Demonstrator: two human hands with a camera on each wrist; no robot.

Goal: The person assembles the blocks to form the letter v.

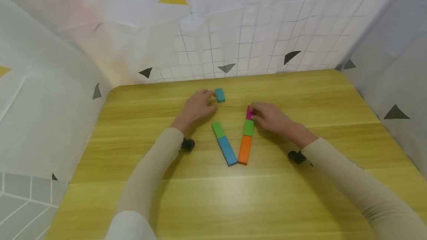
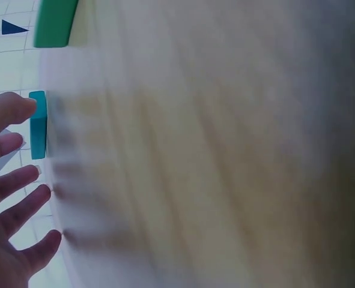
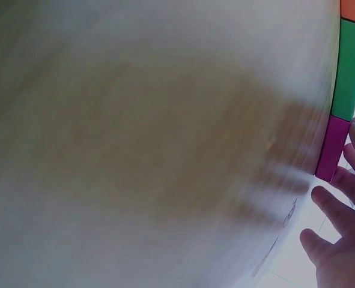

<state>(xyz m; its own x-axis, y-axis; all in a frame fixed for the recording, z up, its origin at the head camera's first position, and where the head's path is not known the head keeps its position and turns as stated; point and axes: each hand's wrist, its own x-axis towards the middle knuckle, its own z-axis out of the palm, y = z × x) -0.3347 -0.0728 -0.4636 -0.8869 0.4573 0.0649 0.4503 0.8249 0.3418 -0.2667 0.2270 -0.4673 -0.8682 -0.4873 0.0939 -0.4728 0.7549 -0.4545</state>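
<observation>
On the wooden table, two rows of flat blocks form a V in the head view. The left row has a green block (image 1: pixel 218 130) and a longer blue block (image 1: pixel 227 151). On the right, an orange block (image 1: pixel 245 150), a green block (image 1: pixel 248 127) and a magenta block (image 1: pixel 248 113) lie end to end. My right hand (image 1: pixel 275 119) pinches the magenta block, thumb near its joint with the green one and a finger at its far end (image 3: pixel 332 150). Beside a separate teal block (image 1: pixel 220 95), my left hand (image 1: pixel 199 105) has its fingers spread, gripping nothing.
The wooden table (image 1: pixel 293 199) extends around the blocks, its back edge against a white sheet (image 1: pixel 213 36) with grid lines and triangles. More white sheeting (image 1: pixel 43 95) stands along the left side and along the right (image 1: pixel 397 73).
</observation>
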